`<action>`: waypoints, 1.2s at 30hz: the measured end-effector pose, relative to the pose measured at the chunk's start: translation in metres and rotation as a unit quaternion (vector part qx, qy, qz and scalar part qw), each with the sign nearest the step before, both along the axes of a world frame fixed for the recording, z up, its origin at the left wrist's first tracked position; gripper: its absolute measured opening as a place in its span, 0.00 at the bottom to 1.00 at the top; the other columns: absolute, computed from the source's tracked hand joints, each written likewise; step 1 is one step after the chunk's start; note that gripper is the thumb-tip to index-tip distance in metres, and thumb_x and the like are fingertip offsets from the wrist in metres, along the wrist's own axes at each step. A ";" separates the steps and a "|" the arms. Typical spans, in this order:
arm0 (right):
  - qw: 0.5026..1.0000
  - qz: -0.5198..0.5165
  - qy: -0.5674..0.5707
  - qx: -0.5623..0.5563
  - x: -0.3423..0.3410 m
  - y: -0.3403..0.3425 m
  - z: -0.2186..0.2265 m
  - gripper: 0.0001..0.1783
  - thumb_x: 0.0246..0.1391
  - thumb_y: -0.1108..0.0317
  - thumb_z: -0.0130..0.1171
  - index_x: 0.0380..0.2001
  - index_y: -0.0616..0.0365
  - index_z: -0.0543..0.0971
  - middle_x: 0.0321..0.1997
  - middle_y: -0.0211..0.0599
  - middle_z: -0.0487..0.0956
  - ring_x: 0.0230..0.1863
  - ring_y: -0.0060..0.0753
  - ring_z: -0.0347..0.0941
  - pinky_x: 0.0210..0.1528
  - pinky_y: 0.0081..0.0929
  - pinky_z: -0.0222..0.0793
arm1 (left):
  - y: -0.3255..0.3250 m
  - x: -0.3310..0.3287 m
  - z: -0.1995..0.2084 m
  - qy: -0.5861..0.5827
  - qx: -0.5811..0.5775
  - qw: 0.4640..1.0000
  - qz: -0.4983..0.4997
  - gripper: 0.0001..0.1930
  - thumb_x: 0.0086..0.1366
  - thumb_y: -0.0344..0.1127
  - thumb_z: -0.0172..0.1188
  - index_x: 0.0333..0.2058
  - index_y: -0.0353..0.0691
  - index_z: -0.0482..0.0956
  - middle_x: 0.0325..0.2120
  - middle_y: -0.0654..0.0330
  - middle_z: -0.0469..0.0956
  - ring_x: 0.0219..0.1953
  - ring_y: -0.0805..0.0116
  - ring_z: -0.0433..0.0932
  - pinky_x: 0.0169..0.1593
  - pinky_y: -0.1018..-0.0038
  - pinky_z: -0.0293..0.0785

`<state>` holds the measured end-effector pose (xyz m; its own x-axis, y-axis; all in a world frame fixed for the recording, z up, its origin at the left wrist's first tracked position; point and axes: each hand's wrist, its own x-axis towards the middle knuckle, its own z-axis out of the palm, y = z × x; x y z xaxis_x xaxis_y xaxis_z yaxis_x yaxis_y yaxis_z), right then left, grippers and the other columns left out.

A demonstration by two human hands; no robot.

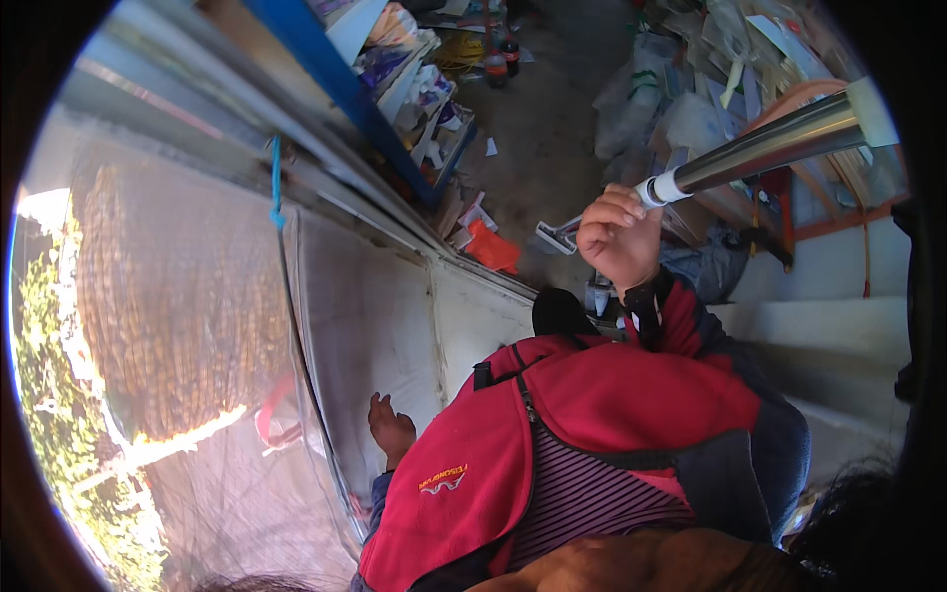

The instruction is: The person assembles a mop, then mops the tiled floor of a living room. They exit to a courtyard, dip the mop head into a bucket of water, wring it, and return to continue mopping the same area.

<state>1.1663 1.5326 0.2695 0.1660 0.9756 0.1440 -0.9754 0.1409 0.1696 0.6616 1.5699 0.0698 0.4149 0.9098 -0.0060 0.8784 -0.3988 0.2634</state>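
My right hand (623, 237) is raised in front of me at the right, its fingers curled on the white end piece of a shiny metal pole (769, 148). The pole slants up to the right and runs into a white fitting (870, 111) near the rim. Low on the left, my left hand (392, 426) has its fingers apart and holds nothing. It is close to a pale panel (370, 326); whether it touches the panel I cannot tell.
A blue-framed shelf (340, 84) holds papers and packages. Bottles (501, 61) stand on the floor, and an orange-red bag (491, 247) lies nearer. Plastic bags (631, 99) and boards crowd the right. Blue cord (276, 187) hangs beside a see-through sheet (187, 296).
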 end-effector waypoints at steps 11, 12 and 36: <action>0.998 -0.033 0.017 -0.059 0.286 0.185 -0.040 0.17 0.47 0.49 0.50 0.20 0.51 0.70 0.22 0.20 0.70 0.29 0.20 0.65 0.33 0.23 0.56 | 0.149 0.262 -0.022 0.206 -0.179 0.961 0.051 0.21 0.50 0.27 0.57 0.47 0.34 0.72 0.49 0.50 0.72 0.47 0.55 0.74 0.50 0.64 0.71; 0.999 -0.020 0.015 -0.037 0.316 0.204 -0.039 0.16 0.46 0.50 0.51 0.21 0.52 0.71 0.23 0.20 0.70 0.30 0.21 0.65 0.33 0.23 0.56 | 0.168 0.295 -0.021 0.187 -0.178 0.965 0.048 0.21 0.50 0.27 0.57 0.47 0.34 0.72 0.49 0.50 0.72 0.47 0.55 0.74 0.50 0.65 0.71; 0.993 -0.087 0.011 -0.078 0.786 0.461 -0.019 0.17 0.43 0.50 0.52 0.21 0.53 0.72 0.24 0.21 0.71 0.32 0.24 0.67 0.34 0.26 0.59 | 0.609 0.779 -0.047 0.114 -0.339 0.931 -0.072 0.20 0.55 0.30 0.59 0.47 0.33 0.72 0.46 0.53 0.74 0.46 0.60 0.74 0.50 0.69 0.71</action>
